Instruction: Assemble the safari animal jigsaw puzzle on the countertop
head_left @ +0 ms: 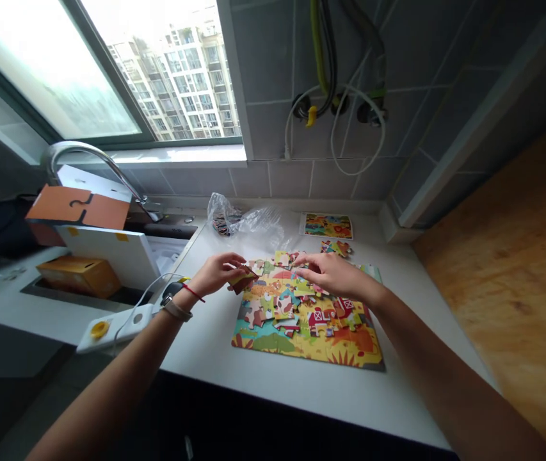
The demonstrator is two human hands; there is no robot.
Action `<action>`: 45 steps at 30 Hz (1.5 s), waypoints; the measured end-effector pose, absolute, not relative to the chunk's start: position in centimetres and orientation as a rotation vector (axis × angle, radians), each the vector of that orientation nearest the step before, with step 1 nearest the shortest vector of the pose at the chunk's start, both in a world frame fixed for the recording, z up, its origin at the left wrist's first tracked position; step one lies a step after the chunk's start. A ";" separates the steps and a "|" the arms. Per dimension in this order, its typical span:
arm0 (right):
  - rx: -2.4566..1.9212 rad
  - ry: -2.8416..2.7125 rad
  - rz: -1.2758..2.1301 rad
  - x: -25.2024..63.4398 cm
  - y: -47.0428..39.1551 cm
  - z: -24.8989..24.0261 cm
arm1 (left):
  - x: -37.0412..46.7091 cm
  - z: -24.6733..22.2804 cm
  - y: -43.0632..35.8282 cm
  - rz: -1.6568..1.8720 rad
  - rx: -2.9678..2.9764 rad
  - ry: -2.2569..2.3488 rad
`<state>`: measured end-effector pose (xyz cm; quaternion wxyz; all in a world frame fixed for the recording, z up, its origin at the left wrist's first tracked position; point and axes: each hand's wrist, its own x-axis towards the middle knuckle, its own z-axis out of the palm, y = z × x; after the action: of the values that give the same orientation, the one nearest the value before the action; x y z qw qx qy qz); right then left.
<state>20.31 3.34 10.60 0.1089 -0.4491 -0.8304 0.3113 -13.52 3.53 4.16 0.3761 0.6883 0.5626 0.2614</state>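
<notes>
My left hand [219, 275], a watch and red cord at its wrist, is closed on a puzzle piece [242, 280] at the left edge of the puzzle board. The colourful puzzle board [273, 342] lies on the white counter, with several loose puzzle pieces [283, 307] scattered over its middle and upper part. Above the board's upper part is my right hand [328, 274], palm down, fingers and thumb apart, nothing visible between them. Its fingertips are close to loose pieces; I cannot tell whether they touch. Behind it, more pieces [337, 248] lie beyond the board.
A crumpled clear plastic bag [260, 225] and a picture card [326, 226] lie at the counter's back. On the left are a sink with a faucet [95, 153], a cardboard box [80, 275] and a white power strip [126, 325]. A wooden panel [507, 275] stands right.
</notes>
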 end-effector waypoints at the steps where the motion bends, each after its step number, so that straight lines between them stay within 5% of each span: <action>1: -1.303 -2.447 0.920 20.3 2.8 10.2 | -13.7 4.0 3.5 0.663 1.753 1.449; 14: -0.914 -2.490 0.452 19.6 -1.9 0.4 | -11.7 2.5 -3.1 0.690 2.255 1.456; 21: -0.905 -2.588 0.454 20.2 -2.6 0.0 | -8.8 2.1 -2.7 0.378 2.599 1.056; 28: -0.680 -2.438 0.486 20.5 -2.6 0.9 | -4.6 0.3 0.1 0.540 2.594 0.859; 45: -0.723 -2.448 0.582 20.7 -3.0 1.4 | -5.2 0.2 -0.9 0.537 2.609 1.021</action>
<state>20.72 -3.03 1.43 0.2589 -0.2667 -0.9032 0.2147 -5.16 -0.86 0.22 0.1438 0.9051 0.3540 0.1864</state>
